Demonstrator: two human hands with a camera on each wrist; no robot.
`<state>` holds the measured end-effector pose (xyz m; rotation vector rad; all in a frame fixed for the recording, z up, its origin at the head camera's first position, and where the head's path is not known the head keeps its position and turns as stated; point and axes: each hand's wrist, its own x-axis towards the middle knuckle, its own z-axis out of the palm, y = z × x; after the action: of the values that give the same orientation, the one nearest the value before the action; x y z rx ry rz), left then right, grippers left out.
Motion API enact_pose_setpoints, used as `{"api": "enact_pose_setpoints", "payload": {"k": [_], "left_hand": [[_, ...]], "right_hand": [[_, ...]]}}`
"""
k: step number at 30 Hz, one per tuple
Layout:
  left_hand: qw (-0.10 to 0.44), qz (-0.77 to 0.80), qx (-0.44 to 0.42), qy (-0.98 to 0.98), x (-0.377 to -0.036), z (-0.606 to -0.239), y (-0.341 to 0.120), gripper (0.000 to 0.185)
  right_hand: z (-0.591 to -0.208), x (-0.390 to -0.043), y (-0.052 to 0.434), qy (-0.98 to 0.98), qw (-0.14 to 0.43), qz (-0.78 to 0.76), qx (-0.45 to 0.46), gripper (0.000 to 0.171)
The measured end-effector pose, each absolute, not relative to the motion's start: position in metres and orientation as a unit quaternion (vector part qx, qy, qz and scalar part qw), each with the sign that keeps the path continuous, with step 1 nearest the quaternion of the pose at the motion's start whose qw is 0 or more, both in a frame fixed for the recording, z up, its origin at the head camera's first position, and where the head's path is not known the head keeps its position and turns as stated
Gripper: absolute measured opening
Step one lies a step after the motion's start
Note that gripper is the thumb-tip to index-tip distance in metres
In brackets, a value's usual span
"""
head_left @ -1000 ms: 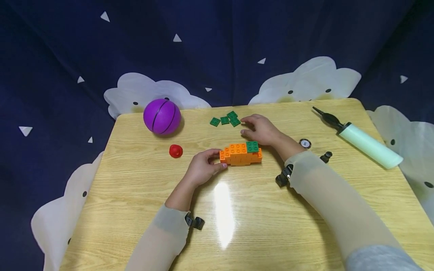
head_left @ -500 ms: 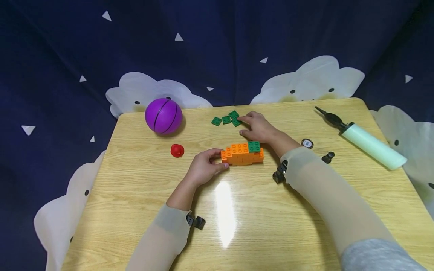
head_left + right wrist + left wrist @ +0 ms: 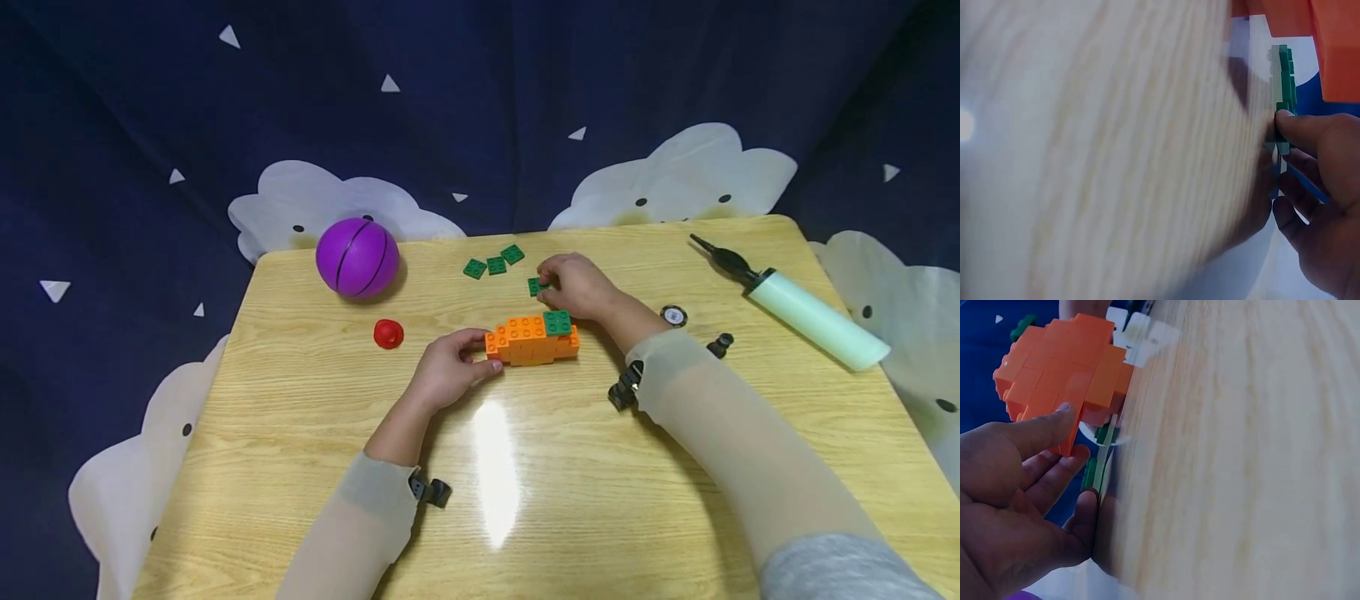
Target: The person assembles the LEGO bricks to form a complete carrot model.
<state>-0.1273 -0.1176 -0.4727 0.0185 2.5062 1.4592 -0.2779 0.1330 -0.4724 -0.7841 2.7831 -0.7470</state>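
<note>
An orange brick build (image 3: 528, 343) of toy building blocks stands on the table, one green brick (image 3: 557, 322) fixed on top near its right end. My left hand (image 3: 452, 369) pinches the build's left end between thumb and fingers; the left wrist view shows the thumb on the orange side (image 3: 1063, 375). Just behind the build, my right hand (image 3: 576, 286) pinches a flat green brick (image 3: 536, 287) between thumb and fingers. In the right wrist view the thumb covers part of that brick (image 3: 1282, 145). Several loose green bricks (image 3: 496, 265) lie at the back, left of this hand.
A purple ball (image 3: 357, 257) sits at the back left, with a small red hat-shaped piece (image 3: 388, 333) in front of it. On the right lie a round black-and-white chip (image 3: 673, 316), a small black piece (image 3: 721, 345) and a pale green hand pump (image 3: 817, 321).
My right hand has taken one green brick from the back group and drawn it right and nearer. The left hand keeps its hold on the orange build.
</note>
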Motion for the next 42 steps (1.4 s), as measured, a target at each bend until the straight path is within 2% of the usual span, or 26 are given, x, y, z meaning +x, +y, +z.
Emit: {"api": "enact_pose_setpoints", "payload": {"k": [11,26,42], "left_hand": [[0.124,0.501,0.004,0.857,-0.127,-0.472,-0.117,0.051],[0.120,0.485,0.006,0.866,-0.127,-0.471,-0.117,0.051],[0.125,0.489,-0.002,0.863,-0.127,-0.470,-0.117,0.051]], "right_hand": [[-0.470,-0.268,0.143,0.923,0.075,-0.272,-0.261,0.019],[-0.446,-0.250,0.155,0.911,0.093,-0.311,-0.253,0.035],[-0.418,-0.230,0.161,0.898,0.048,-0.341,-0.274,0.033]]}}
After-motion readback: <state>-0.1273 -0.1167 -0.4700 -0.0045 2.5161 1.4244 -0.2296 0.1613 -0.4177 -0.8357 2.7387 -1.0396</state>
